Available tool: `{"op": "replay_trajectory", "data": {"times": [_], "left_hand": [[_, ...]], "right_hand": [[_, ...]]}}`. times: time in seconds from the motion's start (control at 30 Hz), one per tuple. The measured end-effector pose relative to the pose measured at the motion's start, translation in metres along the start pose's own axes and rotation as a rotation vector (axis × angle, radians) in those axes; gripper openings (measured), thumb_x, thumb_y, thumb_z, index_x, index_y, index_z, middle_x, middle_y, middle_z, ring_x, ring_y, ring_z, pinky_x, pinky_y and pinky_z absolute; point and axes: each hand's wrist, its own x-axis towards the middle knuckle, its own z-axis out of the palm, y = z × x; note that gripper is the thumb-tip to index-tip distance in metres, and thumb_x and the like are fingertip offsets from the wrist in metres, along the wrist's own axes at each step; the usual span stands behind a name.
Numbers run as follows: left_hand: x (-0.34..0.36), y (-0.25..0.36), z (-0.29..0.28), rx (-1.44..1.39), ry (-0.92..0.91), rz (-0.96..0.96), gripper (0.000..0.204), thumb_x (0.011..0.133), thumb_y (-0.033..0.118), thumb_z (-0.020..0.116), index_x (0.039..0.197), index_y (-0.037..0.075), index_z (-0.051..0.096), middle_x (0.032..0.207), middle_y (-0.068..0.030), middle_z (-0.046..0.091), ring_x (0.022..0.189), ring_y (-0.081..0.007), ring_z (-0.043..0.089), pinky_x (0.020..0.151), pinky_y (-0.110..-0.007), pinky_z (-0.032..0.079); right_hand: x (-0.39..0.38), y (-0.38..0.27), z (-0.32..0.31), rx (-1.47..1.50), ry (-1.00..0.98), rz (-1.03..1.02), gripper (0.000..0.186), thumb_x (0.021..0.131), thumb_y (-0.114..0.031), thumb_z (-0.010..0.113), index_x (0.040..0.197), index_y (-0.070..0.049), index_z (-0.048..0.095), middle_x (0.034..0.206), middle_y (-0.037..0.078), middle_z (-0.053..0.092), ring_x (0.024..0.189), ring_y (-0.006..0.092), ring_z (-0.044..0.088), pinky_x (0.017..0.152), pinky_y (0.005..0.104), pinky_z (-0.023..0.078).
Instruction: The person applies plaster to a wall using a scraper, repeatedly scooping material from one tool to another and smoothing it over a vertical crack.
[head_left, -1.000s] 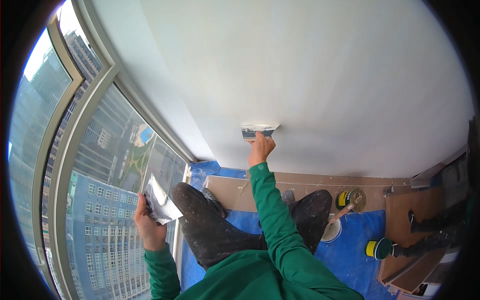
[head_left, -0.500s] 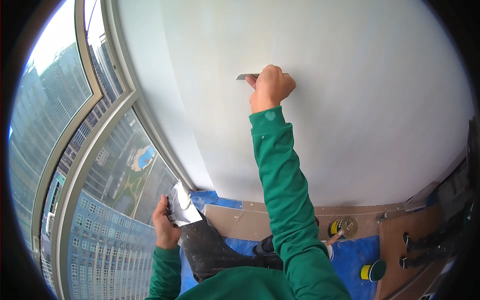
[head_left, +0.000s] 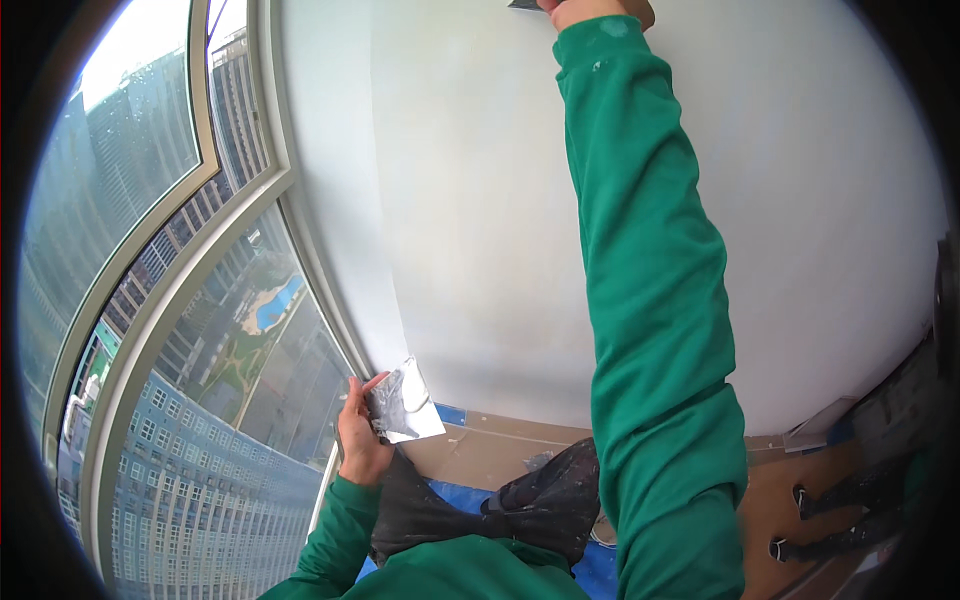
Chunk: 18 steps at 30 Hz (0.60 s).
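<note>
My right hand (head_left: pixel 605 12) is raised high against the pale wall (head_left: pixel 480 200), partly cut off by the top of the picture. It is closed on a flat metal scraper, whose dark blade (head_left: pixel 525 4) lies at the wall; the rest of the tool is out of view or behind my fingers. Low at the left, beside the window, my left hand (head_left: pixel 360 435) grips a wide, shiny metal plate (head_left: pixel 405 400) by its edge, with a whitish smear on its face. Whether this plate has a handle is hidden by my hand.
A tall framed window (head_left: pixel 285 180) meets the wall on the left, with high buildings outside. Brown board (head_left: pixel 480 450) and blue sheeting (head_left: pixel 460 497) cover the floor by my legs. Another person's dark-trousered legs (head_left: pixel 850 515) show at the right.
My right hand has moved up the wall with the scraper, the arm stretched further. My left hand has shifted slightly right with its plate tilted differently. The tins on the floor are now out of sight.
</note>
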Motion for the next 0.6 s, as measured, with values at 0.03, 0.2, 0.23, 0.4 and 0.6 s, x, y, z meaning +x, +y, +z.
{"op": "replay_trajectory", "data": {"times": [0.03,0.2,0.23,0.4,0.6], "left_hand": [[-0.005,0.005,-0.007,0.024,0.035,0.016,0.055,0.103,0.044,0.038,0.121,-0.005,0.056,0.110,-0.0139,0.066,0.101,-0.0249,0.065,0.090,-0.038,0.052],[0.017,0.001,0.010,-0.006,0.001,-0.099,0.044,0.101,0.037,0.045,0.113,-0.002,0.060,0.106,-0.0133,0.068,0.096,-0.0247,0.066,0.089,-0.039,0.052],[0.025,-0.003,0.017,-0.025,-0.010,-0.135,0.041,0.100,0.035,0.047,0.110,-0.002,0.061,0.105,-0.0129,0.069,0.095,-0.0248,0.067,0.089,-0.039,0.052],[0.035,-0.012,0.081,-0.115,-0.143,-0.288,0.029,0.097,0.027,0.054,0.104,0.001,0.062,0.100,-0.0119,0.069,0.091,-0.0243,0.068,0.087,-0.040,0.053],[0.048,-0.060,0.114,-0.061,-0.126,-0.239,0.032,0.097,0.027,0.058,0.104,-0.004,0.062,0.097,-0.0103,0.067,0.086,-0.0192,0.064,0.079,-0.034,0.051]], "right_hand": [[0.023,0.050,-0.024,-0.119,-0.153,-0.168,0.031,0.090,-0.007,0.047,0.111,0.015,0.045,0.100,0.021,0.059,0.069,0.0300,0.066,0.059,0.0316,0.059],[-0.023,0.143,-0.229,-0.095,-0.011,-0.136,0.033,0.085,-0.011,0.053,0.113,0.008,0.053,0.105,0.015,0.062,0.089,0.0266,0.066,0.063,0.0384,0.057],[-0.043,0.153,-0.272,-0.128,0.050,-0.098,0.036,0.088,-0.012,0.055,0.120,0.005,0.054,0.111,0.013,0.062,0.096,0.0250,0.065,0.070,0.0390,0.056],[-0.118,0.163,-0.348,-0.232,-0.103,0.008,0.037,0.100,-0.018,0.053,0.131,0.003,0.050,0.122,0.010,0.059,0.108,0.0188,0.058,0.094,0.0313,0.045],[-0.136,0.166,-0.339,-0.150,-0.266,-0.030,0.038,0.102,-0.029,0.050,0.132,-0.005,0.053,0.129,0.009,0.057,0.112,0.0222,0.059,0.094,0.0525,0.049]]}}
